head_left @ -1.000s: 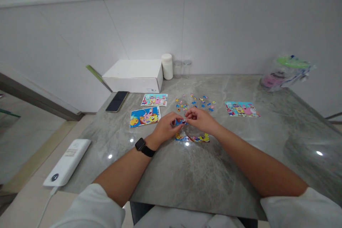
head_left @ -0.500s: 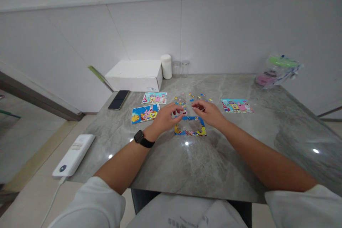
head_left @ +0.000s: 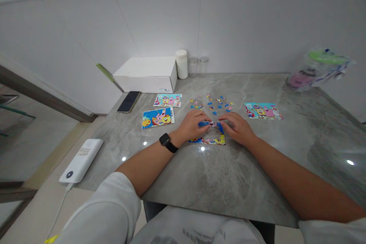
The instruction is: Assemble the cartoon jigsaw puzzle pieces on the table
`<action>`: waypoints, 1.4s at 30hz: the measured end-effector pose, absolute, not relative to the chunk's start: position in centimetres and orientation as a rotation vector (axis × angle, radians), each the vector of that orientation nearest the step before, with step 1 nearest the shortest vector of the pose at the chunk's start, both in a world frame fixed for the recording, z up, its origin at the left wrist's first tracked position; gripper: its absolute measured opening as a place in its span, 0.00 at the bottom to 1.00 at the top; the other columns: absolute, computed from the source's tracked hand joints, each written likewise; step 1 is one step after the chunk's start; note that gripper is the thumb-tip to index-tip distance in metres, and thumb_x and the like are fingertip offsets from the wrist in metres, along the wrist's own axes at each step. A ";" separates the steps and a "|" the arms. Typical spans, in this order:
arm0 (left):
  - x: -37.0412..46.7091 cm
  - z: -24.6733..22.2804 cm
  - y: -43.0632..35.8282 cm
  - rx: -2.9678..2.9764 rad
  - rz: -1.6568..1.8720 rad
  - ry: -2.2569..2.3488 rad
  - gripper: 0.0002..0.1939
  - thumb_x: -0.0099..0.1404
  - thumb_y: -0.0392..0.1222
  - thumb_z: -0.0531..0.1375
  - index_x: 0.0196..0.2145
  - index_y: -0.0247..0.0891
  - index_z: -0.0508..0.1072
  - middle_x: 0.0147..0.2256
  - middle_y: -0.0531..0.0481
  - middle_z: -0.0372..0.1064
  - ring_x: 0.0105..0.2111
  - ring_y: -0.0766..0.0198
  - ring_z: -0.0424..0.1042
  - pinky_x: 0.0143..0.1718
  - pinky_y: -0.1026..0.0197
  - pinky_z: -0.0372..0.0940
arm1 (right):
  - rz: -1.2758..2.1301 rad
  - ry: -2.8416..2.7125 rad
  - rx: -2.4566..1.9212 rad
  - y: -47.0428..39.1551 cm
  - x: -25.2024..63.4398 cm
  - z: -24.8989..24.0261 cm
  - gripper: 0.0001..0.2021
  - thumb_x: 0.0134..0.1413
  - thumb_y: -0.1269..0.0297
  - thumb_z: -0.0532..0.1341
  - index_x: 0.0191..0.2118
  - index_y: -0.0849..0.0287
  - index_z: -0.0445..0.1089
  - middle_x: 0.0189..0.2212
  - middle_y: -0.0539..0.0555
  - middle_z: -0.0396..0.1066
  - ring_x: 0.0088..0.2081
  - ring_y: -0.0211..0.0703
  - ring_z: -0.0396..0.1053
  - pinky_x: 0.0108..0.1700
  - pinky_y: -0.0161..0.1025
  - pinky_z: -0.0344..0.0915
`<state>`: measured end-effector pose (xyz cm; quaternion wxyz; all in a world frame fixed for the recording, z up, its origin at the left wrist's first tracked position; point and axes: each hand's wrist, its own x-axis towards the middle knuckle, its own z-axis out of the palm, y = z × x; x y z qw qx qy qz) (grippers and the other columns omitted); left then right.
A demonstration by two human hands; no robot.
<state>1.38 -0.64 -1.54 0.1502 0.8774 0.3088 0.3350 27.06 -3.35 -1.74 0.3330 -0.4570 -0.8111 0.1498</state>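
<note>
A rectangular puzzle frame [head_left: 210,141] with a cartoon border lies flat on the grey table before me; its middle is bare. My left hand [head_left: 196,125] is closed over its upper left side, thumb and forefinger pinching a small pinkish puzzle piece [head_left: 213,124] at the top edge. My right hand [head_left: 237,129] curls at the frame's upper right corner, its thumb and fingertips on the corner. Just beyond both hands, several loose puzzle pieces [head_left: 214,113] are scattered, many blue or yellow. My left fingers cover the frame's left part.
Two cartoon picture cards, one blue [head_left: 158,117] and one turquoise [head_left: 167,100], lie left; another card [head_left: 264,111] lies right. Behind stand a white box [head_left: 147,74], a white bottle [head_left: 182,65] and glass jars [head_left: 203,65]. A phone [head_left: 129,101], power bank [head_left: 81,161] and bagged container [head_left: 317,69] sit near the edges.
Both hands have come down onto the frame's upper edge. The left hand has moved right with the puzzle piece. My view has turned slightly, and more loose pieces show.
</note>
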 end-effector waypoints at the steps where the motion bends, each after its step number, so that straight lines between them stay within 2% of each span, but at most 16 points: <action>1: 1.2 -1.7 -0.5 2.521 0.953 0.904 0.10 0.72 0.47 0.65 0.45 0.41 0.81 0.44 0.45 0.79 0.47 0.55 0.76 0.54 0.50 0.67 | 0.395 -2.130 -1.177 -3.2 27.1 -1.9 0.11 0.68 0.57 0.59 0.47 0.51 0.77 0.46 0.59 0.80 0.51 0.55 0.75 0.60 0.55 0.69; 9: 1.3 -2.0 -0.6 2.526 0.940 0.938 0.11 0.73 0.50 0.65 0.45 0.43 0.82 0.43 0.46 0.79 0.47 0.55 0.76 0.52 0.50 0.66 | 0.313 -2.208 -1.057 -3.2 27.0 -2.4 0.09 0.64 0.59 0.66 0.49 0.52 0.76 0.46 0.58 0.79 0.51 0.56 0.76 0.56 0.55 0.72; 13: 1.7 -1.7 -1.1 2.560 0.895 0.885 0.12 0.74 0.51 0.63 0.46 0.43 0.82 0.43 0.47 0.79 0.45 0.57 0.76 0.49 0.52 0.66 | 0.280 -2.243 -1.035 -3.3 27.0 -2.5 0.09 0.64 0.59 0.67 0.48 0.52 0.75 0.45 0.58 0.79 0.51 0.57 0.76 0.55 0.56 0.72; 28: 1.9 -1.3 -1.6 2.572 0.856 0.890 0.13 0.74 0.52 0.63 0.45 0.42 0.82 0.43 0.46 0.79 0.45 0.56 0.75 0.50 0.52 0.65 | 0.238 -2.235 -1.012 -4.0 26.2 -2.3 0.08 0.65 0.59 0.66 0.47 0.52 0.75 0.44 0.58 0.78 0.51 0.56 0.75 0.56 0.55 0.72; 35: 1.8 -1.7 -1.5 2.565 0.819 0.866 0.13 0.73 0.51 0.64 0.49 0.42 0.80 0.46 0.44 0.79 0.49 0.53 0.75 0.53 0.50 0.66 | 0.209 -2.251 -1.096 -3.6 26.9 -2.7 0.07 0.63 0.62 0.66 0.45 0.53 0.76 0.45 0.59 0.78 0.52 0.57 0.75 0.56 0.55 0.71; 42: 1.8 -1.6 -1.7 2.572 0.737 0.840 0.12 0.73 0.47 0.63 0.50 0.42 0.79 0.52 0.43 0.77 0.54 0.52 0.74 0.58 0.47 0.67 | 0.166 -2.299 -1.210 -3.5 27.3 -3.2 0.08 0.61 0.60 0.68 0.45 0.53 0.78 0.50 0.60 0.77 0.53 0.58 0.74 0.58 0.56 0.68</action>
